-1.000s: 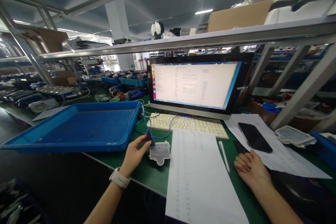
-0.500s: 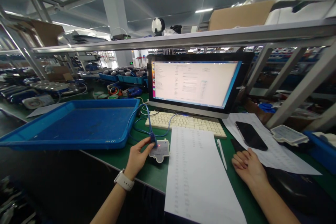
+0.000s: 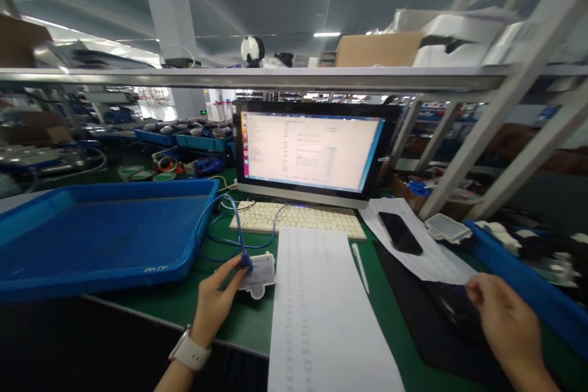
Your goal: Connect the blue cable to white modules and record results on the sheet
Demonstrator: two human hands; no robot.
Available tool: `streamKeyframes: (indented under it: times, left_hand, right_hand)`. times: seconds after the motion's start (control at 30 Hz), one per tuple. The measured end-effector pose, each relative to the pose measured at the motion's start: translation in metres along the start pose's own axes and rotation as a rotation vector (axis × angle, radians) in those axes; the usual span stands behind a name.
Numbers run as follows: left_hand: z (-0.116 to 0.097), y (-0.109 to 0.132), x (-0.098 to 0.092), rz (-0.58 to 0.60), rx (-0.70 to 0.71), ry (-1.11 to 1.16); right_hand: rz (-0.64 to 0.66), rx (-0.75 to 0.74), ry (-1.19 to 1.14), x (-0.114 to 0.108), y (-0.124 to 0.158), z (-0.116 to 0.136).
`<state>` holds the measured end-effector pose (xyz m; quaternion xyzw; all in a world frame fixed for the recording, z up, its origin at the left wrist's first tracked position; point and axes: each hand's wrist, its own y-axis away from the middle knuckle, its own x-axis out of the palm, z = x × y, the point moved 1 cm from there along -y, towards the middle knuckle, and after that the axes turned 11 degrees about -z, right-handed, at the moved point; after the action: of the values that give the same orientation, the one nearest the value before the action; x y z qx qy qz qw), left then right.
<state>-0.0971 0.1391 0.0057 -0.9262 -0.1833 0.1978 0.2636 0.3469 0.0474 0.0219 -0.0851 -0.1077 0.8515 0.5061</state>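
Left hand: my left hand (image 3: 215, 300), with a white wristwatch (image 3: 190, 352), rests at the near edge of the green bench (image 3: 220, 324). Thumb and forefinger are pinched tight on the blue cable plug (image 3: 245, 259).
Module: the small flat white plastic module (image 3: 261, 274) lies label-up on the bench, just left of the long printed paper sheet (image 3: 316, 312), against my fingertips.
Right hand: my right hand (image 3: 500, 318) hangs low over the dark mouse (image 3: 452, 309) on the black mat (image 3: 408, 318). Its fingers are loosely apart and hold nothing; blur stops me telling whether they touch the mouse.
What changed: a second ago that hand lay at the mat's near-left corner by the white pen (image 3: 361, 260). It has swung right to the mouse, and my view has turned with it. The left pinch has not let go, so I judge the module is kept plugged in while the work shifts to the computer.
Axis: the module's long side runs left to right across the bench, with a small tab pointing toward me. The plug enters its left far corner, and the blue cable (image 3: 229, 220) loops away toward the keyboard.
Farther: the large blue plastic tray (image 3: 92, 239) on the left, the cream keyboard (image 3: 294, 218), the black phone (image 3: 399, 233) lying on papers, and the lit monitor (image 3: 312, 150).
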Motion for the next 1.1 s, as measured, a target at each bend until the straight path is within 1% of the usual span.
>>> streamKeyframes:
  times: [0.07, 0.1, 0.13, 0.2, 0.27, 0.37, 0.5, 0.6, 0.73, 0.9, 1.1]
  left_hand:
    - [0.006, 0.002, -0.001, -0.024, 0.080, 0.004]
    - [0.009, 0.003, -0.001, -0.036, 0.117, 0.012]
    - [0.013, 0.003, 0.000, -0.046, 0.148, 0.020]
    - [0.020, 0.003, 0.001, -0.060, 0.197, 0.028]
    - [0.023, 0.004, 0.002, -0.066, 0.231, 0.020]
    - [0.024, 0.004, 0.002, -0.058, 0.262, 0.005]
    - [0.024, 0.002, 0.002, -0.060, 0.311, -0.008]
    - [0.025, 0.002, 0.003, -0.054, 0.346, -0.017]
    - [0.026, 0.003, 0.003, -0.041, 0.331, -0.002]
    - [0.024, 0.004, 0.002, -0.039, 0.302, 0.032]
    - [0.019, 0.003, 0.004, -0.044, 0.264, 0.043]
  right_hand:
    - [0.005, -0.327, 0.361, -0.018, -0.008, -0.013]
    - [0.027, -0.446, 0.484, -0.025, -0.010, -0.020]
    - [0.061, -0.520, 0.541, -0.031, -0.012, -0.027]
    - [0.111, -0.603, 0.592, -0.037, -0.011, -0.041]
    - [0.124, -0.642, 0.630, -0.037, -0.008, -0.053]
    - [0.158, -0.682, 0.684, -0.029, -0.004, -0.065]
    - [0.223, -0.771, 0.745, -0.020, -0.006, -0.075]
    - [0.240, -0.782, 0.776, -0.020, -0.008, -0.080]
    - [0.244, -0.780, 0.800, -0.023, -0.008, -0.083]
    - [0.248, -0.819, 0.794, -0.023, -0.010, -0.087]
    - [0.267, -0.827, 0.769, -0.027, -0.019, -0.104]
